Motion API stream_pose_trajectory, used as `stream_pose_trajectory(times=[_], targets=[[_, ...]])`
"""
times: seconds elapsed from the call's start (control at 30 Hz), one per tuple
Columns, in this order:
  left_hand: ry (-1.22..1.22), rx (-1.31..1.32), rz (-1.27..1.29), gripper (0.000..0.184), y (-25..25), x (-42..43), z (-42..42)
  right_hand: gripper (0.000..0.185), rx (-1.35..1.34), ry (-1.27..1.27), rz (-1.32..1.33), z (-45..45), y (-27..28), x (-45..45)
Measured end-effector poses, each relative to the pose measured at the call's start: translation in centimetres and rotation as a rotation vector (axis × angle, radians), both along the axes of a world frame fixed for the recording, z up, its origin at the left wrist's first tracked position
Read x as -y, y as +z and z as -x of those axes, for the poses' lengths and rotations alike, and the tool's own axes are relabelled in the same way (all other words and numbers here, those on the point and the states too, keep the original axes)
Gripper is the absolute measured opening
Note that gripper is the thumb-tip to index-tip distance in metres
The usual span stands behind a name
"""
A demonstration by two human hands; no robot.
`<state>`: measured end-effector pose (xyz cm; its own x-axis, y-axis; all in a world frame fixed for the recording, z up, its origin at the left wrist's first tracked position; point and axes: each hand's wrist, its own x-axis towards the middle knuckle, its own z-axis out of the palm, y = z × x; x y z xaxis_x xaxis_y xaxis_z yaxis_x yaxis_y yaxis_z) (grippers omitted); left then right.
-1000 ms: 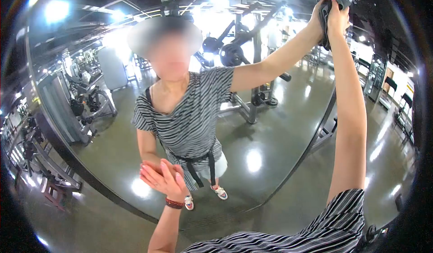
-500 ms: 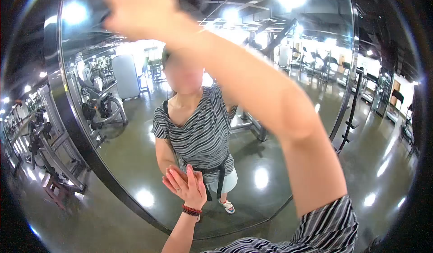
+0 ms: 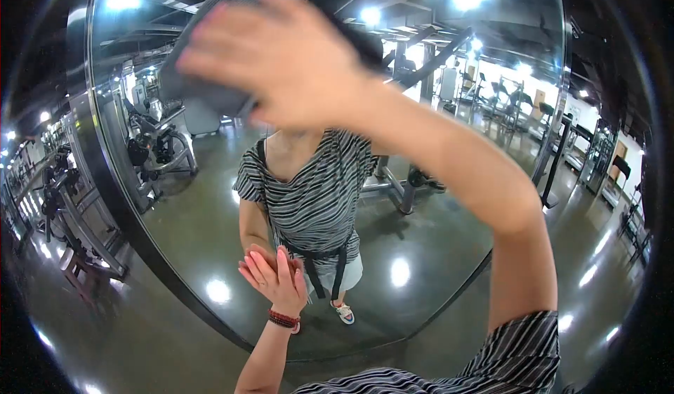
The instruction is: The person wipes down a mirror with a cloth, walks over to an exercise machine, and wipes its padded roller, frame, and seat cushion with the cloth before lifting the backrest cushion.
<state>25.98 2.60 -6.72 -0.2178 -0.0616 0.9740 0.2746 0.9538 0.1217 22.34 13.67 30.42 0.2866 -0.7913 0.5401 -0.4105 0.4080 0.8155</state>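
Gym floor, tall mirror [image 3: 435, 282] ahead, dark frame [image 3: 102, 159] running down its left side. Person in a striped top faces it; reflection [image 3: 302, 204] looks back, head hidden behind the raised hand and what it carries.

Right hand [image 3: 281, 68]: lifted high, arm bent across the view from the right. Grip is on a dark cloth [image 3: 200, 89], fingers laid flat over it, cloth spread out past the fingertips. Hand and cloth blurred, so probably in motion. Cloth sits before the upper left part of the mirror; whether it presses on the glass or hangs just off it, cannot tell.

Left hand [image 3: 281, 285]: low, grip holding nothing, fingers extended, palm toward the glass, fingertips at or very near their own reflection. Beaded bracelet [image 3: 283, 319] on the wrist.

Progress: work looks to be under way, cloth in use high up. Glass reflects sharply low and right; no streak or edge parts handled glass from unhandled, so the share done and the share left cannot be read. Cloth not yet put down.

Surroundings: exercise machines [image 3: 84, 218] at left, glossy floor [image 3: 449, 341] below the mirror.
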Motion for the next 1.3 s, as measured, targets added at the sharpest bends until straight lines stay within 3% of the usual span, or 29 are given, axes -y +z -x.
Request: stream_pose_trajectory(times=[0.1, 0.17, 0.2, 0.23, 0.4, 0.47, 0.57, 0.67, 0.73, 0.8, 0.83, 0.9, 1.07, 1.13, 1.2, 1.3], targets=[[-0.01, 0.027, -0.011, 0.052, 0.2, -0.1, -0.1, 0.064, -0.078, -0.079, 0.178, -2.7, 4.4, -6.8], [-0.021, 0.03, -0.015, 0.053, 0.1, -0.1, -0.1, 0.064, -0.014, -0.016, 0.395, -1.4, 5.0, -12.2], [-0.025, 0.029, -0.013, 0.053, 0.2, -0.1, -0.1, 0.062, -0.109, -0.254, 0.597, -1.6, 4.6, -15.3], [-0.031, 0.027, -0.01, 0.054, 0.4, 0.0, -0.2, 0.062, -0.11, -0.087, 0.546, 1.8, 5.7, -21.7], [-0.035, 0.038, 0.004, 0.056, 0.8, -0.2, -0.6, 0.054, 0.031, -0.134, 1.109, 3.9, 1.2, -40.8], [-0.031, 0.029, 0.004, 0.056, 0.9, -0.3, -0.6, 0.05, 0.079, -0.064, 1.256, 2.8, -2.3, -44.1], [-0.028, 0.029, -0.004, 0.056, 0.8, -0.4, -0.7, 0.043, -0.113, -0.173, 1.266, 4.0, -5.9, -49.9], [-0.02, 0.017, -0.013, 0.056, 0.9, -0.7, -0.7, 0.04, 0.025, 0.033, 1.439, 3.0, -6.3, -43.1], [-0.02, 0.003, -0.031, 0.056, 0.8, -1.0, -0.6, 0.044, 0.224, 0.072, 1.416, 2.0, -5.3, -37.2], [-0.035, -0.006, -0.033, 0.056, 0.8, -1.3, -0.6, 0.05, 0.168, -0.025, 1.267, 1.6, -4.5, -30.1], [-0.043, -0.009, -0.032, 0.055, 0.9, -1.4, -0.7, 0.059, -0.006, -0.115, 1.201, 1.7, -4.9, -25.9], [-0.049, 0.007, -0.032, 0.055, 1.1, -1.6, -1.0, 0.075, -0.031, -0.129, 0.89, -0.8, -4.1, -17.4], [-0.059, -0.005, -0.046, 0.054, 0.8, -1.3, -0.5, 0.089, 0.273, -0.123, 0.47, -2.1, -6.9, -0.8], [-0.096, -0.009, -0.066, 0.054, 1.0, -0.9, -0.6, 0.083, 0.275, -0.081, 0.254, -1.8, -9.0, 5.2], [-0.122, -0.012, -0.066, 0.054, 1.2, -0.7, -0.6, 0.069, 0.112, -0.099, 0.167, -1.6, -12.1, 10.3], [-0.095, 0.074, -0.005, 0.052, 0.0, -0.2, -0.4, 0.055, 0.086, -0.05, 0.08, -2.0, -14.8, 14.9]])
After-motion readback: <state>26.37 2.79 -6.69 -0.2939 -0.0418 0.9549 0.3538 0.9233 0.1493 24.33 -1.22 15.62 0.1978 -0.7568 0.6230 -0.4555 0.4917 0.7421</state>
